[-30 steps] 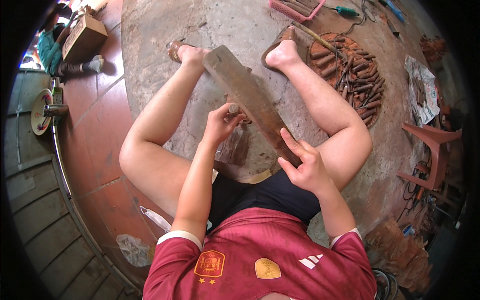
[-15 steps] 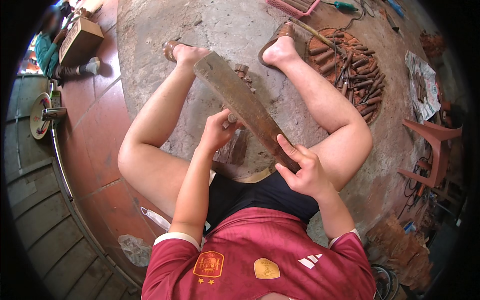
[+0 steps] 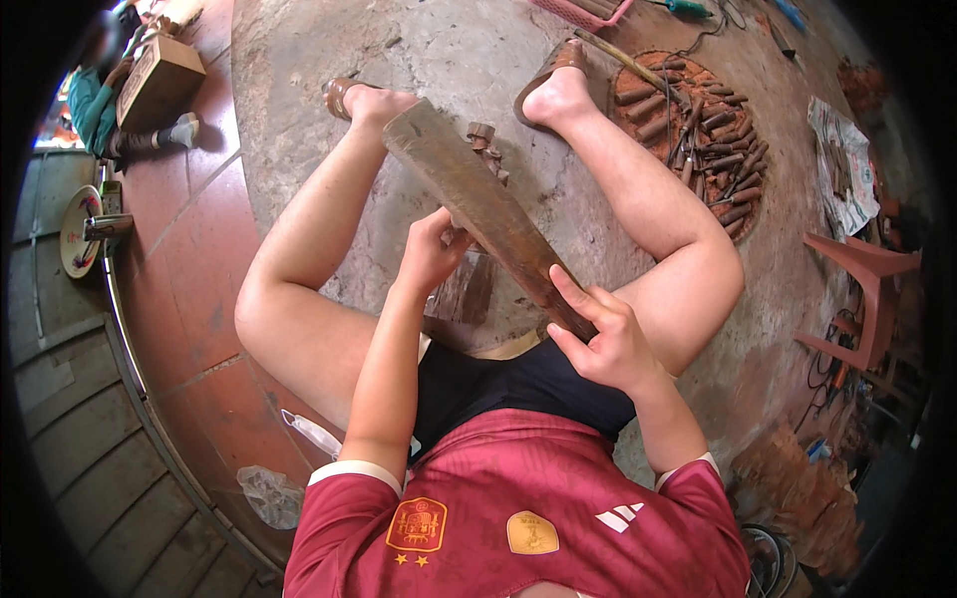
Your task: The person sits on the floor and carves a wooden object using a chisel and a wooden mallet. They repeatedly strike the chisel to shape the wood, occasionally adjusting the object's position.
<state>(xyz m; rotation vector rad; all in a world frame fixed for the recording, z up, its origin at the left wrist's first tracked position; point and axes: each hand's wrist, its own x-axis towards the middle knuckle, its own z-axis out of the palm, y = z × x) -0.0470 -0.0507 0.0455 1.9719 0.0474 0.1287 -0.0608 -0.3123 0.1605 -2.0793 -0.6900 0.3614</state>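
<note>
My right hand (image 3: 613, 334) grips the narrow end of a long, flat wooden bat (image 3: 478, 194), thumb lying along its face. The bat slants up and left across the middle, its broad end above my left shin. My left hand (image 3: 436, 254) is closed at the bat's lower left edge, on a round-ended tool handle that now is mostly hidden by the bat and my fingers. Below them, between my thighs, a dark wood block (image 3: 464, 289) is partly covered. A small piece of brown wood (image 3: 482, 140) shows beyond the bat.
Several wooden-handled carving tools (image 3: 713, 149) lie on a round reddish mat beside my right foot. A pink basket (image 3: 588, 12) stands beyond. On the right are a red plastic stool (image 3: 862, 299) and a white sack (image 3: 842, 169). Another person (image 3: 95, 105) sits far left by a wooden box (image 3: 159, 80).
The bat has shifted slightly and now covers the round handle end that showed above my left fist. My left hand has turned a little; my right keeps its grip.
</note>
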